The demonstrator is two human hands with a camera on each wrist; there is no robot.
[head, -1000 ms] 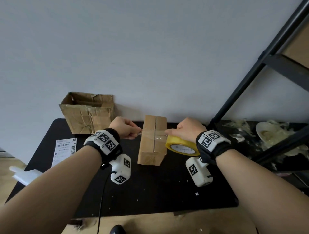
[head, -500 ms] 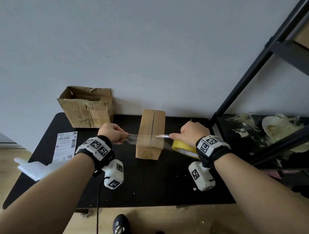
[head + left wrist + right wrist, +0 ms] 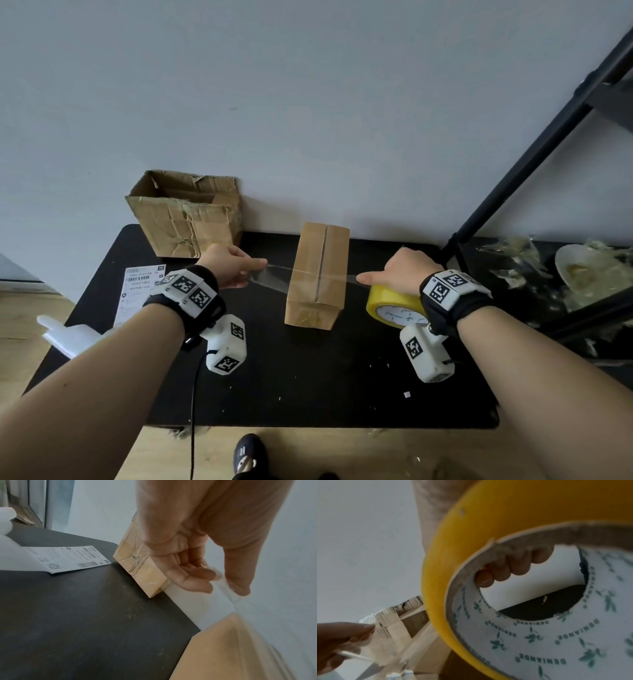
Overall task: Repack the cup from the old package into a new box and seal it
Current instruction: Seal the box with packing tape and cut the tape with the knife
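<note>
Two hands stretch clear tape [image 3: 274, 279] across the shut new box [image 3: 318, 274] on the table [image 3: 308, 377]: left hand [image 3: 227, 265] pinches the free end, right hand [image 3: 407, 274] curls through the roll [image 3: 394, 306]. Old box [image 3: 186, 216] stands open behind.

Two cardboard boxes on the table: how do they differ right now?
The old box is open on top, with torn flaps; the new box has its flaps closed along a centre seam. The old box is crumpled and covered in old tape; the new box looks smooth and clean. The old box sits untouched at the back left by the wall; the new box has a clear tape strip stretched across it between the left hand and the right hand. Both are brown cardboard.
</note>
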